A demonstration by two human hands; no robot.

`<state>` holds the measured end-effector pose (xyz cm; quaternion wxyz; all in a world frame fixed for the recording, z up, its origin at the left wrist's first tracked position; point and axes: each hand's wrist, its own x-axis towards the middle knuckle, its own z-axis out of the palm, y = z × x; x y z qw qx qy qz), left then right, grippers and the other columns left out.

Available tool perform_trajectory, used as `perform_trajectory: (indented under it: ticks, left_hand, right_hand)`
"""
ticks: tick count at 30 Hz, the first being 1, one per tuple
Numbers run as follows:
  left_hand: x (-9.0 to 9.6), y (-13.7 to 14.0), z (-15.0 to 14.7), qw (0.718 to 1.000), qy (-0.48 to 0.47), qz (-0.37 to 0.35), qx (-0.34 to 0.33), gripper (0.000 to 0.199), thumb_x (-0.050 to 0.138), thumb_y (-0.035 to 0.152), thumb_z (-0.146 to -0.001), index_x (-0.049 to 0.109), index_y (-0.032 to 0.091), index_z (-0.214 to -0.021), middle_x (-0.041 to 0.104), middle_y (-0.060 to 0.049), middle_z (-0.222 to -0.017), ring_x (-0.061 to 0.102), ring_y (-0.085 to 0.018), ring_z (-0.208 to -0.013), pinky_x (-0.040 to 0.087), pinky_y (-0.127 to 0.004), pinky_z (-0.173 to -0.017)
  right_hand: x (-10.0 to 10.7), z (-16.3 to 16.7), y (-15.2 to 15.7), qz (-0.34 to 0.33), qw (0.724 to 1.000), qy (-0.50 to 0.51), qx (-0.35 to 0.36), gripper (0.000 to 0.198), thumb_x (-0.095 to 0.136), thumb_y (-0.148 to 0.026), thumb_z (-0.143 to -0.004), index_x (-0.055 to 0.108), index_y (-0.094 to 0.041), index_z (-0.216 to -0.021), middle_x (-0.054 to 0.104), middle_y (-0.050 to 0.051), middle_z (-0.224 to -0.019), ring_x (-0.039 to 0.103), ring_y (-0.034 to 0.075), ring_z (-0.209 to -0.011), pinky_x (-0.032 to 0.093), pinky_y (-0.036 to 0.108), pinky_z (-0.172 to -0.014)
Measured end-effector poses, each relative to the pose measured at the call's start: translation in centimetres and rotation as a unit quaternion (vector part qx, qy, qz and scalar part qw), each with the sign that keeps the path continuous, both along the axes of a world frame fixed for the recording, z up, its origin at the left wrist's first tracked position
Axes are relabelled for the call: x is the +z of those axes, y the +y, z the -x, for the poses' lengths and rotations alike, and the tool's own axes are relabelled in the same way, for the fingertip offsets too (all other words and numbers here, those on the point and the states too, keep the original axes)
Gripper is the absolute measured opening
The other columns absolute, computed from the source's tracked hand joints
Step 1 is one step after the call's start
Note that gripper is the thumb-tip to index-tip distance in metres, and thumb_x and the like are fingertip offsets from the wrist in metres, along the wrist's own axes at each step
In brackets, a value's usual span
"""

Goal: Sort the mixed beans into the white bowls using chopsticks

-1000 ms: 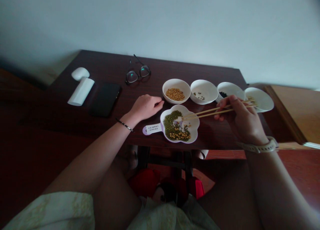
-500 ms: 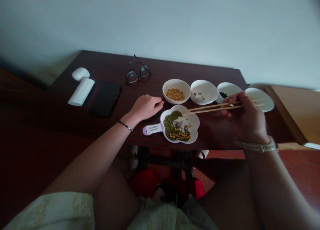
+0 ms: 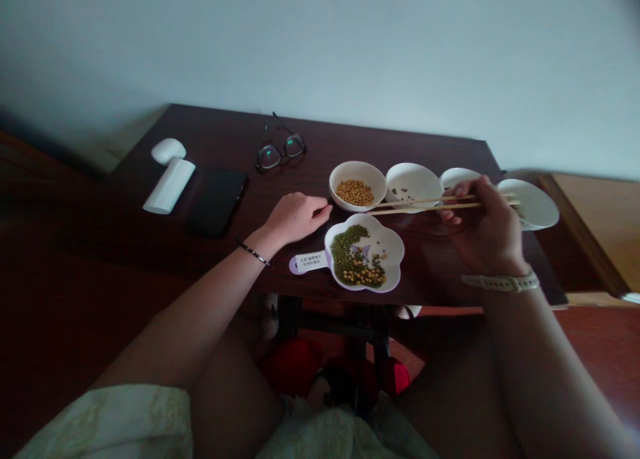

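My right hand [image 3: 487, 229] is closed around a pair of wooden chopsticks [image 3: 415, 206]. Their tips reach left, over the gap between the soybean bowl and the flower-shaped dish; whether a bean is pinched there is too small to tell. That white flower-shaped dish [image 3: 393, 246], with a labelled handle, holds green mung beans [image 3: 343, 249] and yellow soybeans [image 3: 367, 276]. My left hand [image 3: 297, 218] rests on the table with fingers curled in, close beside a white bowl [image 3: 334, 186] of soybeans [image 3: 355, 192]. Nothing shows in it.
Right of the soybean bowl stands a white bowl [image 3: 415, 171] with a few dark beans. Two more white bowls [image 3: 457, 174], [image 3: 543, 209] continue the row, one partly behind my right hand. Glasses [image 3: 283, 154], a black phone-like slab [image 3: 217, 202] and a white device [image 3: 170, 187] lie left.
The chopstick tips have lifted from inside the flower-shaped dish to beyond its back rim, near the soybean bowl. My left hand stays in place; the whole view has shifted slightly.
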<state>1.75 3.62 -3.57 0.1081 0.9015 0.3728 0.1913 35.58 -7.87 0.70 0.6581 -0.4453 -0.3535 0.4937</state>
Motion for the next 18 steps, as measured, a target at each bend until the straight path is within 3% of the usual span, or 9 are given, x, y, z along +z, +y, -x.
perform_trajectory:
  ticks: [6,18]
  left_hand:
    - [0.0,0.0,-0.1,1.0,0.009,-0.01,0.001,0.043,0.056,0.038,-0.108,0.067,0.022,-0.07,0.068,-0.004,-0.064,0.051,-0.017,-0.054,0.024,-0.036,-0.063]
    - [0.2,0.1,-0.2,1.0,0.018,-0.007,0.008,0.041,0.057,0.039,-0.108,0.073,0.022,-0.074,0.071,-0.005,-0.066,0.057,-0.019,-0.056,0.032,-0.036,-0.063]
  right_hand:
    - [0.3,-0.6,-1.1,0.072,0.995,-0.063,0.037,0.035,0.077,-0.049,-0.1,0.075,-0.02,-0.081,0.068,0.006,-0.083,0.063,0.012,-0.06,0.05,0.021,-0.044]
    - [-0.3,1.0,-1.4,0.06,0.989,-0.115,0.066,0.039,0.08,-0.056,-0.1,0.075,-0.021,-0.082,0.07,0.004,-0.081,0.067,0.014,-0.059,0.05,0.023,-0.044]
